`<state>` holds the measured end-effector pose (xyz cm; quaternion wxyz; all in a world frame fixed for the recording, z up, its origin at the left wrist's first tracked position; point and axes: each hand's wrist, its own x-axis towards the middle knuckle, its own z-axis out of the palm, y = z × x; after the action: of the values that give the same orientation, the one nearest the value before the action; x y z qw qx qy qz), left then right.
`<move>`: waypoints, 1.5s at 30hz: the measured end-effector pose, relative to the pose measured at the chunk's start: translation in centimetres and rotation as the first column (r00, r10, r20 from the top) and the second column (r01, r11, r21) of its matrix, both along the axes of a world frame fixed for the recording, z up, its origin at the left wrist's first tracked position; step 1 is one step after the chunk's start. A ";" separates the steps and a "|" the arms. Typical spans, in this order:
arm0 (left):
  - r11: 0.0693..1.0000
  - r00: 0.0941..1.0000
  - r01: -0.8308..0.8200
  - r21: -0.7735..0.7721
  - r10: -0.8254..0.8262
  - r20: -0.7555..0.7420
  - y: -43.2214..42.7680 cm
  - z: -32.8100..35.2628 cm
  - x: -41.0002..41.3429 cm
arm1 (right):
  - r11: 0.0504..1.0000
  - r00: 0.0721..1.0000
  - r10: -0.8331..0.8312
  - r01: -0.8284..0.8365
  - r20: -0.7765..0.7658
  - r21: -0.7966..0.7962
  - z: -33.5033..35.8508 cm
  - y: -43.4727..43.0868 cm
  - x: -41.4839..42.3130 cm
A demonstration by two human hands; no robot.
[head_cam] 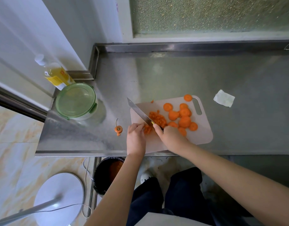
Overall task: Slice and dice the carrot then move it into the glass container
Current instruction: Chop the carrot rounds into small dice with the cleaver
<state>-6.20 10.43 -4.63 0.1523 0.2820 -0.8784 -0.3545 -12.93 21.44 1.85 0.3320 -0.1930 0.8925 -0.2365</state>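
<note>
A pale cutting board (pixel 202 132) lies on the steel counter. Several round carrot slices (pixel 183 119) cover its right half, and a heap of diced carrot (pixel 158 119) sits in its middle. My right hand (pixel 169 136) grips the handle of a knife (pixel 138 111), whose blade slants up and left over the board. My left hand (pixel 135 137) pinches a small stack of carrot pieces (pixel 147 129) right beside the blade. The glass container (pixel 77 101), with a green lid on it, stands to the left of the board.
A carrot top with its stem (pixel 118 128) lies on the counter (pixel 173 75) left of the board. A yellow-labelled bottle (pixel 56 75) stands behind the container. A folded paper towel (pixel 224 98) lies at the right. A black bin (pixel 107 173) sits under the counter's front edge.
</note>
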 end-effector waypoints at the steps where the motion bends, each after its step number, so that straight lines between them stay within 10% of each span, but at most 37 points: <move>1: 1.000 1.000 -0.004 0.003 0.004 -0.001 0.1 -0.1 0.0 | 1.000 1.000 -0.010 0.010 0.022 -0.017 0.1 0.1 0.0; 11: 0.988 0.997 -0.077 0.130 0.077 0.000 0.5 0.7 0.0 | 0.991 0.999 0.034 -0.035 0.012 0.132 -0.6 -0.4 0.8; 27: 0.985 0.997 -0.077 0.153 0.075 0.023 0.3 1.4 0.4 | 0.965 0.971 -0.216 0.228 0.099 -0.133 -2.2 0.7 -0.7; 45: 0.975 0.986 -0.166 0.149 0.163 0.028 0.5 0.8 -0.3 | 0.999 0.999 -0.049 0.049 -0.001 -0.011 -1.3 0.9 -0.7</move>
<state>-6.46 10.89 -3.82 0.1526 0.3672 -0.8240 -0.4037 -13.60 22.37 0.53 0.3246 -0.1731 0.8958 -0.2493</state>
